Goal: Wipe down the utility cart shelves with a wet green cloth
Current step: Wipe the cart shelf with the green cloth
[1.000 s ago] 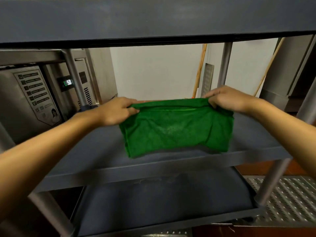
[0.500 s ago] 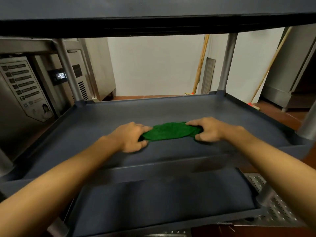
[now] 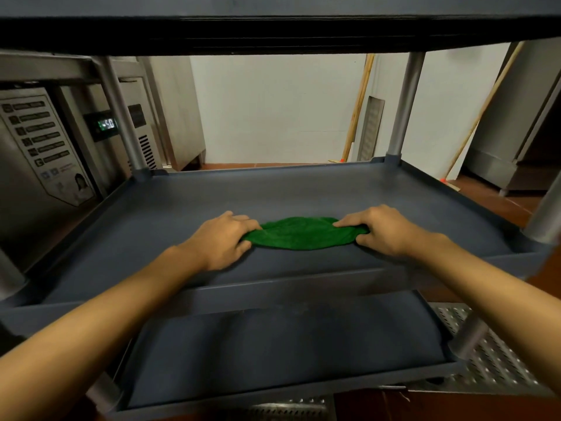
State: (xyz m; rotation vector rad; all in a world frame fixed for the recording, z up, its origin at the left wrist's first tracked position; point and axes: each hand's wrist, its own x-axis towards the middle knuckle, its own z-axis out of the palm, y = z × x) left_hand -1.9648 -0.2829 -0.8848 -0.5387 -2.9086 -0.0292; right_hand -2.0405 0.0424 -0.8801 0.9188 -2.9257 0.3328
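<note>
The green cloth [image 3: 299, 233] lies folded on the middle shelf [image 3: 303, 189] of the dark grey utility cart. My left hand [image 3: 223, 238] grips the cloth's left end, with the thumb under the edge. My right hand [image 3: 376, 227] grips its right end in the same way. Both hands rest on the shelf near its front edge. Below it the bottom shelf [image 3: 273, 354] shows, and the underside of the top shelf [image 3: 273, 28] spans the upper part of the view.
Grey cart posts [image 3: 403, 104] stand at the corners. A steel appliance with a lit display [image 3: 104, 124] sits at the left. Wooden broom handles [image 3: 356, 107] lean on the white wall behind. A perforated metal grate [image 3: 491, 354] covers the floor at right.
One second ago both hands held the cloth spread open above the shelf. They have lowered it flat onto the middle shelf, where it has stayed for the last half second.
</note>
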